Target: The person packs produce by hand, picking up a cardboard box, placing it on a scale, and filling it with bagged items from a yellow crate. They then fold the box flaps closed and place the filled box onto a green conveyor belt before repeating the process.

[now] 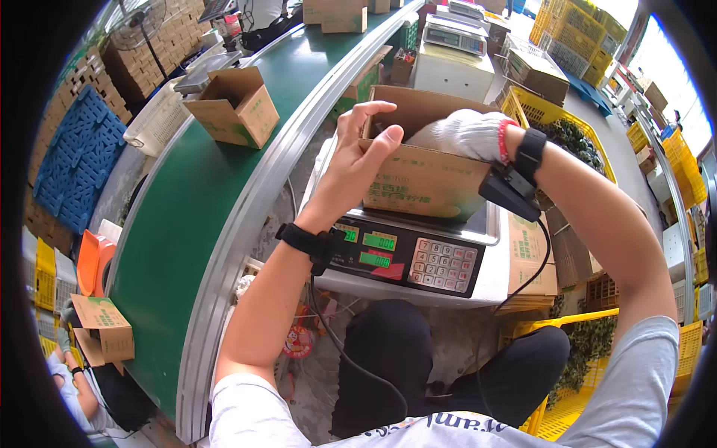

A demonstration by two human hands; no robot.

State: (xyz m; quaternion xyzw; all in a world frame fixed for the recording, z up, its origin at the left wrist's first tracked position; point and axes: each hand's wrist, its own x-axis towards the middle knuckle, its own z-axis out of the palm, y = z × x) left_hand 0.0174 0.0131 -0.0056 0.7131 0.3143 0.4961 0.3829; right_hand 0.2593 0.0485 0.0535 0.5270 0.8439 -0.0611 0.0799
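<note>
An open cardboard box [426, 179] with green print stands on a digital weighing scale [403, 257] in front of me. My left hand [357, 160], bare, grips the box at its left rim, with the thumb near the front corner. Reaching in over the right rim is my right hand [467, 134], in a white knitted glove. Its fingers are down inside the box and hidden, as are the contents. Green digits glow on the scale's display. Both wrists wear black straps with small devices and cables.
Left runs a green conveyor belt [168, 224] carrying an open box [237, 112]. A co-worker [82, 381] handles another box [102, 328] at lower left. Yellow crates with dark green leafy produce [571, 142] stand right. Flattened cardboard [532, 254] lies beside the scale. A second scale [453, 36] is behind.
</note>
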